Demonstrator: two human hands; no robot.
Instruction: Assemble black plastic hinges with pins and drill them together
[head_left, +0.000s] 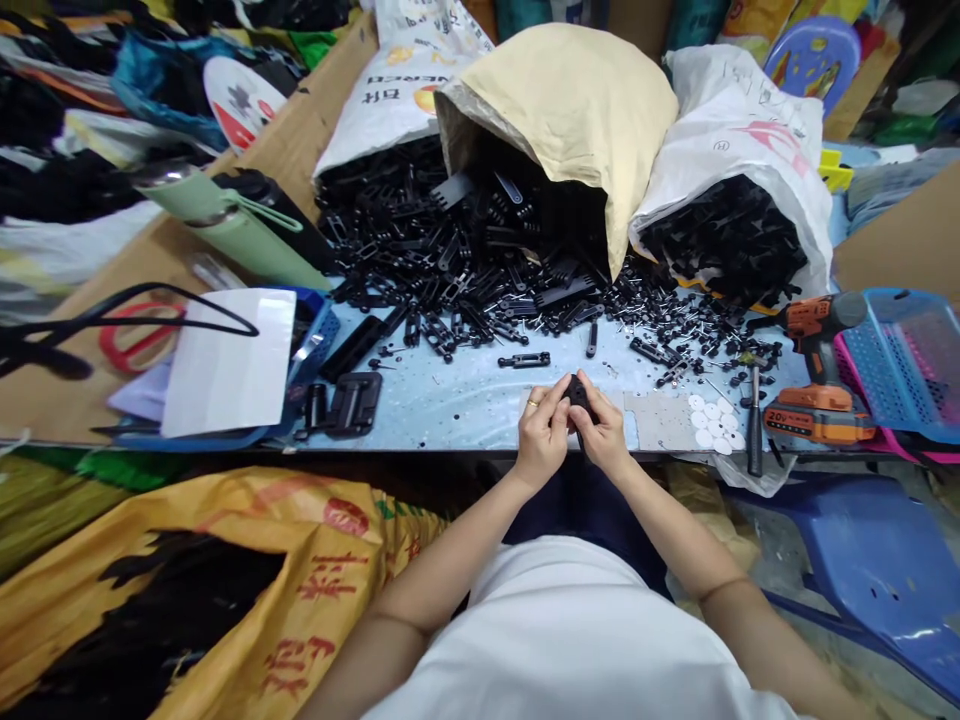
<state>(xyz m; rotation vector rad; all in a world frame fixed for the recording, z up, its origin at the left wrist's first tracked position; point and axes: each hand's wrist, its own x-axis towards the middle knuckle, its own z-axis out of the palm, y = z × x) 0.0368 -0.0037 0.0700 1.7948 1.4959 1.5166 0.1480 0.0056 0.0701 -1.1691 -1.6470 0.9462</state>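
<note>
Both hands meet over the front edge of the blue table (457,390), closed around one small black plastic part (576,392). My left hand (544,432) wears a ring and grips the part from the left with thumb and fingers. From the right, my right hand (604,428) pinches the same part. Its exact kind is hidden by the fingers. Just beyond the hands lie a black link-shaped piece (525,360) and a short upright-lying one (592,338). A heap of black plastic parts (450,260) spreads behind them.
An orange cordless drill (821,370) and a hammer-like tool (754,425) lie at right, near white discs (712,422). Open sacks (570,100) stand at the back. A blue basket (911,360) sits far right, a green bottle (232,225) at left. A blue plastic chair (885,560) is below right.
</note>
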